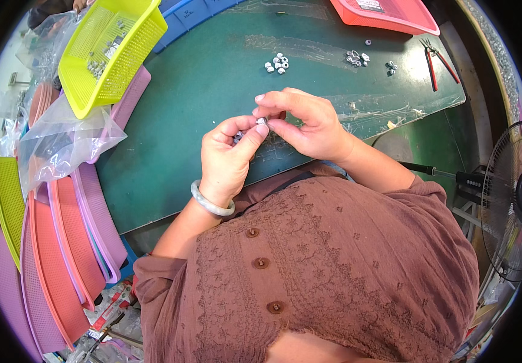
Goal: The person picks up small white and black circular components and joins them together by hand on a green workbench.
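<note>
Green surface (164, 151), scuffed and patched with tape, fills the middle of a cluttered workroom, viewed from above by the person at its near side.

Close to that near edge, two bare hands meet. Thumb and forefinger of the left hand (227, 151) are closed on a small silvery piece (261, 121), held above the surface; spare pieces (237, 137) sit tucked in its curled fingers. From the other side comes the right hand (312, 121), thumb at the piece, fingers bent above it; whether its grip squeezes too, I cannot tell.

So little of the piece shows between the fingertips that a slip seems the likeliest trouble: a loosened pinch or an uneven push could pop it out, perhaps over the near edge. The spare pieces could fall if the left fingers uncurl.

Beyond the hands lie a cluster of silvery beads (277, 65), a second cluster (356, 58) to its right, and a smaller third (391, 68). A careless sweep of the right arm might mix these groups. Near the right edge, red-handled pliers (432, 69) lie with handles spread; a knock could send them down.

At the far side are a red basket (394, 27) and a blue tray (191, 24). On the left, a lime basket (122, 78) of small grey parts sits tilted above a clear bag (61, 142); a bump there might spill it.
</note>
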Demonstrator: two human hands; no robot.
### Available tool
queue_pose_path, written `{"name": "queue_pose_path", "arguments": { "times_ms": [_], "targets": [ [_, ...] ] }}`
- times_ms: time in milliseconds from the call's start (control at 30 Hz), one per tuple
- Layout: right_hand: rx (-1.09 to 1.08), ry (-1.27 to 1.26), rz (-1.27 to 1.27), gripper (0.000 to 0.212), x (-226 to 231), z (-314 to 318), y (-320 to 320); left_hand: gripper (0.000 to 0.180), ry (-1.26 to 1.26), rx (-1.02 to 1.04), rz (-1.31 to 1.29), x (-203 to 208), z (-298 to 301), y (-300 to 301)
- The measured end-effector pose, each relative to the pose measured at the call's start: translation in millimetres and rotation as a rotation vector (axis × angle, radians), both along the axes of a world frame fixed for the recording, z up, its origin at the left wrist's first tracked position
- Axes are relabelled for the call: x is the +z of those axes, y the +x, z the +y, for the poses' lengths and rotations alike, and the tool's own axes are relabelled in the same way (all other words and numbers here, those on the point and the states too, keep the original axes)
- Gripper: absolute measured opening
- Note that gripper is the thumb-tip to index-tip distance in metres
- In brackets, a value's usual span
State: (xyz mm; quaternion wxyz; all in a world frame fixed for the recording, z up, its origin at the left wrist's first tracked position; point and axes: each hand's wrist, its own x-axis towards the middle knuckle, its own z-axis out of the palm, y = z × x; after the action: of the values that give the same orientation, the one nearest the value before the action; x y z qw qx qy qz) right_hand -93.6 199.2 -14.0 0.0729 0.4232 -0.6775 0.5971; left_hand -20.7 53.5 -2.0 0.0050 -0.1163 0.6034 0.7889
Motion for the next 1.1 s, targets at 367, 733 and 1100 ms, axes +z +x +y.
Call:
{"name": "queue_pose_path", "arguments": {
  "times_ms": [367,733,1100],
  "targets": [
    [-0.305,0.415,0.089,0.016,6,20,-39,0.014,0.394,-0.1,-0.107,-3,-14,-4],
    [-0.31,0.738,0.318,0.015,8,-1,-74,0.02,0.462,-0.054,-0.226,-7,-20,-8],
    [-0.154,0.645,0.271,0.011,5,-4,-72,0.016,0.309,-0.045,-0.24,1,-19,-15]
  ]
}}
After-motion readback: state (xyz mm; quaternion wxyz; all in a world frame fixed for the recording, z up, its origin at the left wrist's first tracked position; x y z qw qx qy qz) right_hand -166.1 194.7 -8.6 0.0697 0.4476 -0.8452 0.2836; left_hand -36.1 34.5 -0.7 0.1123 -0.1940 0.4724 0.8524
